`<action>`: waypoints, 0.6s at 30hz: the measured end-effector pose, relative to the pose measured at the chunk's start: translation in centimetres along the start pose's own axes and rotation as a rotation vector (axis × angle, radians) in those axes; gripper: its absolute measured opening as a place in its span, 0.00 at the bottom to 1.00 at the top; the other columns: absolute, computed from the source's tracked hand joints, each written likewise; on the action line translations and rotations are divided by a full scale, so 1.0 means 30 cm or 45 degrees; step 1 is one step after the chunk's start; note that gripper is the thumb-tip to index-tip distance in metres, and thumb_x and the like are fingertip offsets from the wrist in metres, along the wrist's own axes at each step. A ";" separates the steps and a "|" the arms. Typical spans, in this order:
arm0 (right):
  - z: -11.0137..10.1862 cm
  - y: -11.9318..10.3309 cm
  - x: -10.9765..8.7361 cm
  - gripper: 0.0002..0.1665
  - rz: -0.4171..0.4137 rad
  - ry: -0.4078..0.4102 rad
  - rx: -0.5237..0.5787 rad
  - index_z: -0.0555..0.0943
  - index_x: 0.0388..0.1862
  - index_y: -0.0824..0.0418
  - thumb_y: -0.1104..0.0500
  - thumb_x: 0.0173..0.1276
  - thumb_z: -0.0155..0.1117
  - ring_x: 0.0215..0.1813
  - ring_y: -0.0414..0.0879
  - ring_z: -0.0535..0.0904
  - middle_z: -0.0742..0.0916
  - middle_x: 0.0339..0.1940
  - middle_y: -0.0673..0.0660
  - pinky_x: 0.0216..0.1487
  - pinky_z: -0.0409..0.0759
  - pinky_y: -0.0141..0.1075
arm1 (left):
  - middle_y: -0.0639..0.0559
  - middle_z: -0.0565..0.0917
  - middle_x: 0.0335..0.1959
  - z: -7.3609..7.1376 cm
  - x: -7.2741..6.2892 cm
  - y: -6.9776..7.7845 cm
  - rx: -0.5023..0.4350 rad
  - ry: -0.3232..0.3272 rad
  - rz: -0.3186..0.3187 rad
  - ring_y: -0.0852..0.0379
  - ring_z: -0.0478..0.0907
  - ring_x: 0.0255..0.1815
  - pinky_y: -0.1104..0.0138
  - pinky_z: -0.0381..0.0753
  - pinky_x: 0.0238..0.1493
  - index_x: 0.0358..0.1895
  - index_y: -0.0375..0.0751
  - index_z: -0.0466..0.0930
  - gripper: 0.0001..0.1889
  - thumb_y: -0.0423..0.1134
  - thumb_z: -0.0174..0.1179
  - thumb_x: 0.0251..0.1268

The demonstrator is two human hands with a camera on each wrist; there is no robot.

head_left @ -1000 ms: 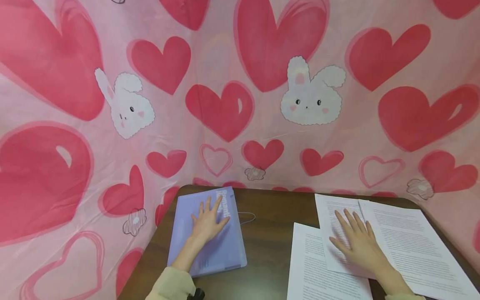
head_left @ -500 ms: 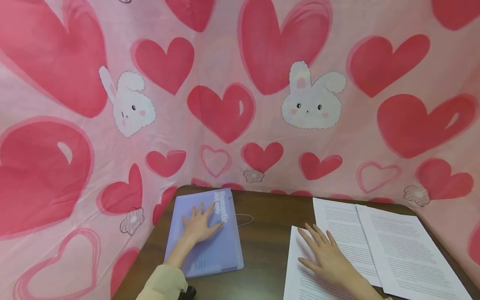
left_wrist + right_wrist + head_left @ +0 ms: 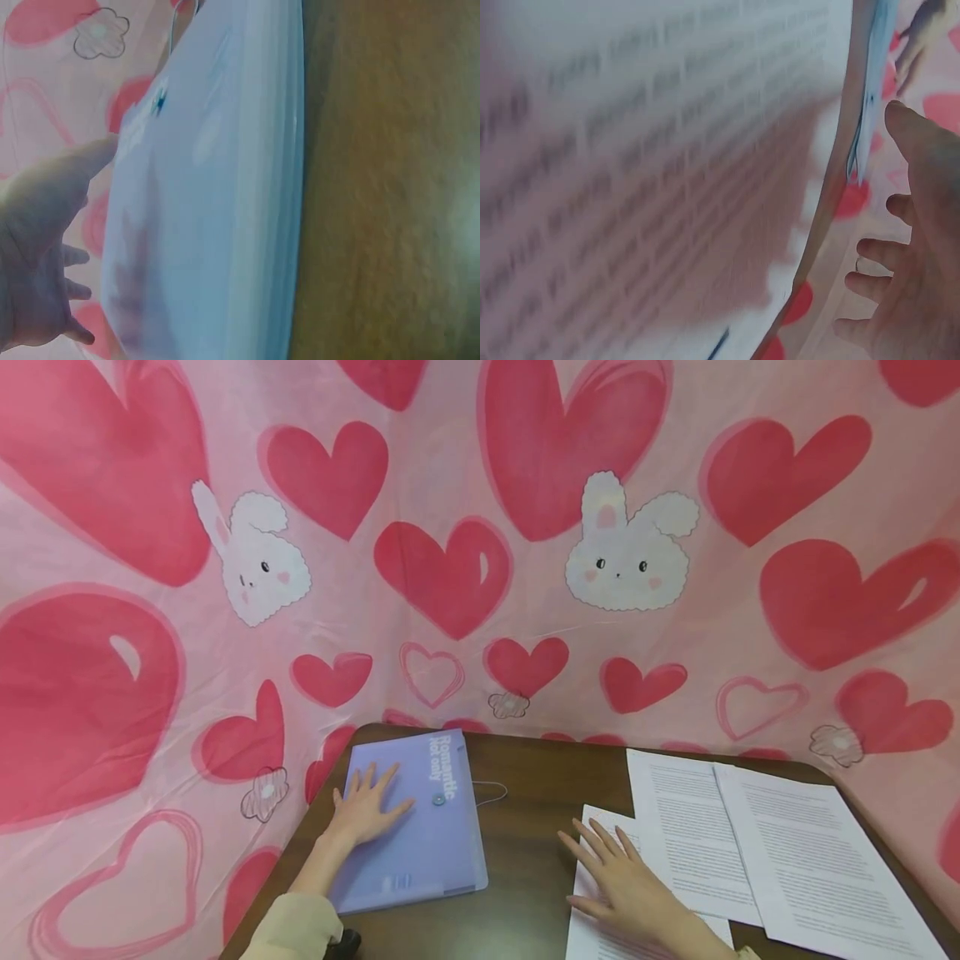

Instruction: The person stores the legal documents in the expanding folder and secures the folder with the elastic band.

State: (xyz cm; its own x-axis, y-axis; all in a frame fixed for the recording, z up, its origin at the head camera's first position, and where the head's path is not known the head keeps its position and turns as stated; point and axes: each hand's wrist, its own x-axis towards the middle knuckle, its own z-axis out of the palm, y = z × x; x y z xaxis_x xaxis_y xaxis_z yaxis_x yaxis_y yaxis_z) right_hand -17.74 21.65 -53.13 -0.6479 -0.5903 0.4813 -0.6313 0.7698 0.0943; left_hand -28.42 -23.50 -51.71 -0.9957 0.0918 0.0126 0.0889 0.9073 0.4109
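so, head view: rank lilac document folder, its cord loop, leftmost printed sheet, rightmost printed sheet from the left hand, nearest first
From the left hand:
1. Lilac document folder: directly below the hand.
2. Cord loop: off the folder's right edge.
3. Leftmost printed sheet: across the bare tabletop, to the right.
4. Rightmost printed sheet: far right.

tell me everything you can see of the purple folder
The purple folder lies flat, apparently closed, on the left part of the brown table. It looks like smooth, shiny plastic, with a layered edge in the left wrist view. White lettering, "Romantic" and "Not only", and a round button mark its cover; a thin cord loop sticks out on the right. The left hand spreads over it; contact is unclear.
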 end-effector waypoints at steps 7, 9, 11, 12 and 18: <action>0.019 -0.046 0.021 0.51 -0.093 -0.027 -0.015 0.73 0.82 0.52 0.25 0.71 0.68 0.74 0.61 0.81 0.83 0.77 0.60 0.95 0.47 0.47 | 0.24 0.52 0.89 0.014 -0.005 -0.030 -0.015 -0.028 -0.002 0.15 0.42 0.89 0.14 0.41 0.78 0.89 0.48 0.59 0.46 0.64 0.61 0.77; 0.019 -0.056 0.030 0.51 -0.090 -0.080 -0.002 0.72 0.83 0.51 0.24 0.72 0.66 0.75 0.61 0.80 0.82 0.79 0.60 0.85 0.68 0.57 | 0.23 0.52 0.89 0.025 -0.006 -0.034 -0.020 -0.037 0.006 0.15 0.42 0.88 0.15 0.42 0.79 0.89 0.47 0.59 0.45 0.63 0.62 0.78; 0.014 -0.067 0.039 0.51 -0.089 -0.125 0.019 0.72 0.84 0.51 0.23 0.73 0.65 0.75 0.62 0.81 0.82 0.79 0.60 0.68 0.82 0.63 | 0.22 0.52 0.88 0.035 -0.007 -0.036 -0.022 -0.041 0.016 0.13 0.42 0.88 0.16 0.43 0.79 0.88 0.45 0.60 0.45 0.62 0.63 0.78; 0.012 -0.072 0.043 0.51 -0.087 -0.148 0.035 0.72 0.84 0.51 0.23 0.73 0.65 0.76 0.62 0.81 0.82 0.79 0.61 0.66 0.83 0.65 | 0.22 0.53 0.88 0.039 -0.009 -0.034 -0.017 -0.046 0.022 0.13 0.42 0.87 0.16 0.43 0.79 0.88 0.45 0.61 0.44 0.62 0.63 0.78; 0.009 -0.095 0.050 0.50 -0.073 -0.199 0.092 0.73 0.83 0.52 0.24 0.74 0.64 0.76 0.63 0.81 0.81 0.79 0.61 0.67 0.83 0.64 | 0.23 0.55 0.88 0.054 -0.019 -0.019 0.028 -0.046 0.039 0.12 0.42 0.87 0.14 0.40 0.78 0.86 0.46 0.65 0.42 0.61 0.63 0.78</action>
State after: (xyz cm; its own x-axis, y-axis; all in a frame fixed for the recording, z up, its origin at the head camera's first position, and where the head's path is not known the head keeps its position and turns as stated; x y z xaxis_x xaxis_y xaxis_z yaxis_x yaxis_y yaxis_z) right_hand -17.04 18.50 -52.91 -0.6649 -0.6677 0.3348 -0.6944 0.7177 0.0522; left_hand -27.85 -23.39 -53.44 -0.9910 0.1338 -0.0084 0.1199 0.9127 0.3907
